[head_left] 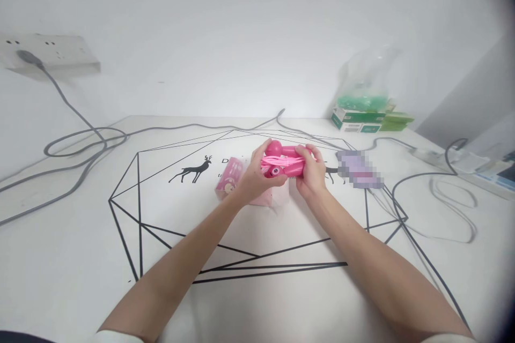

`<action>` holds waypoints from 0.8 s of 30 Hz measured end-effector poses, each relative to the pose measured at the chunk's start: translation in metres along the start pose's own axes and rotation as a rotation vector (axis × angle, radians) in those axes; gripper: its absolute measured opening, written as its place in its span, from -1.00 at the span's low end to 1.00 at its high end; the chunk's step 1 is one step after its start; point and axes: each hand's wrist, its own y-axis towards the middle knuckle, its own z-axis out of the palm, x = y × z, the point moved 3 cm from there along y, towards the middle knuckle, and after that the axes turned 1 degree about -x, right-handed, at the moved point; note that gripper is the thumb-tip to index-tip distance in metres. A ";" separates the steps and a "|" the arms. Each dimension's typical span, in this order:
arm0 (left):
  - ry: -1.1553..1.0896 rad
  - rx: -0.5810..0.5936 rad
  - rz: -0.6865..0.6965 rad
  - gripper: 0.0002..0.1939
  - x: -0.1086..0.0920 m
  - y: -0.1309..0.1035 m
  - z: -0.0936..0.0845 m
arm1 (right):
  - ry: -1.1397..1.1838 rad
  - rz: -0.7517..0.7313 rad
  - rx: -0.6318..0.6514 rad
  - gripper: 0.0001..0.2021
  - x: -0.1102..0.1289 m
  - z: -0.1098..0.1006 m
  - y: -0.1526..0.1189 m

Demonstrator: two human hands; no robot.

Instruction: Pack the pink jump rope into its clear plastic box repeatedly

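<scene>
If either hand were loosening, the bundled pink skipping rope (284,161) could be slipping or its cord fanning out, since the rounded handles probably give little purchase. The left hand (257,176) is grasping the bundle's left end, the right hand (314,172) its right, fingers curling inward; both forearms are reaching forward and converging, the pink box (231,178) lying just beside the left hand.
</scene>
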 end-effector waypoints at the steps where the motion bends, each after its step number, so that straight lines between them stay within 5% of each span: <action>1: 0.022 0.023 0.000 -0.06 -0.001 0.000 -0.001 | 0.002 0.005 -0.007 -0.54 0.001 -0.001 0.002; 7: 0.428 0.127 0.059 -0.16 -0.001 0.002 -0.009 | 0.024 -0.075 -0.064 -0.56 0.015 -0.022 0.018; 14: 0.881 0.340 0.044 -0.24 0.009 -0.013 0.012 | 0.013 -0.097 -0.123 -0.58 0.020 -0.052 0.032; 24: 1.117 0.507 -0.060 -0.48 -0.006 -0.001 0.029 | -0.002 -0.041 -0.219 -0.62 0.004 -0.060 0.032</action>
